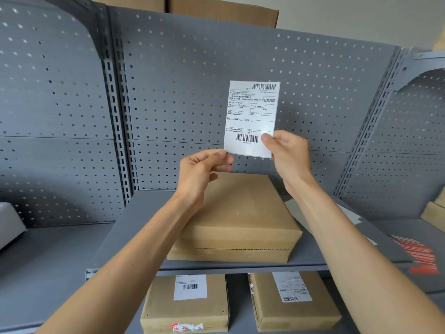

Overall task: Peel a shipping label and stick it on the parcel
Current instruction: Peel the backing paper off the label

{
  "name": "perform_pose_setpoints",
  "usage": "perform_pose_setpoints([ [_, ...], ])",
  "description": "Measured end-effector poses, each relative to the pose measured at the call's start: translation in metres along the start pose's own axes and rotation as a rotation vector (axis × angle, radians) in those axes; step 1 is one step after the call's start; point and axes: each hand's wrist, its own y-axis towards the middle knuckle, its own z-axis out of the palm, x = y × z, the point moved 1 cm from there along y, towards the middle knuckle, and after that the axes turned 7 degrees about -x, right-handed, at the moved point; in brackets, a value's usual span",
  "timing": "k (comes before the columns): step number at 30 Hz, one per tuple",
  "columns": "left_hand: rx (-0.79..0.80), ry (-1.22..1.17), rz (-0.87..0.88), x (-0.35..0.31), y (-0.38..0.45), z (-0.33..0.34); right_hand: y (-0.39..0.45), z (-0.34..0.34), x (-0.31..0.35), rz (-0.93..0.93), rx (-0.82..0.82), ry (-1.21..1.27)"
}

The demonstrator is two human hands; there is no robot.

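1. I see the shipping label (251, 116) held upright above the parcel (238, 220), printed side toward me.
2. My left hand (199, 174) pinches its lower-left corner, likely to start the peel.
3. My right hand (286, 155) clamps the lower-right edge, steadying it.
4. The parcel waits unlabelled on the shelf (310, 256).

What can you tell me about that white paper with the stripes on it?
The shipping label is a white paper rectangle printed with small black text, ruled boxes and two barcodes, one at the top and one near the bottom. It is held upright in the air before the grey pegboard, above the plain brown parcel. The left hand pinches its lower left corner, the right hand its lower right edge.
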Motion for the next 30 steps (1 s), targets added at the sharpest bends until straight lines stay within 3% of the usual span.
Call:
perform_pose_setpoints([
  [14, -0.011, 0.007, 0.062, 0.000, 0.006, -0.001, -0.005, 0.004, 0.004, 0.040, 0.059, -0.060],
  [18, -0.012, 0.024, 0.083, 0.002, 0.008, -0.002, -0.016, 0.013, 0.013, -0.257, -0.033, -0.383],
  [20, -0.014, 0.039, 0.094, 0.004, 0.008, -0.001, -0.022, 0.023, 0.020, -0.357, 0.083, -0.401],
  [23, -0.009, 0.053, 0.111, 0.005, 0.008, -0.002, -0.027, 0.036, 0.020, -0.315, 0.254, -0.408],
  [30, -0.019, 0.099, 0.144, 0.001, 0.010, -0.012, -0.026, 0.038, 0.014, -0.279, 0.298, -0.299],
])
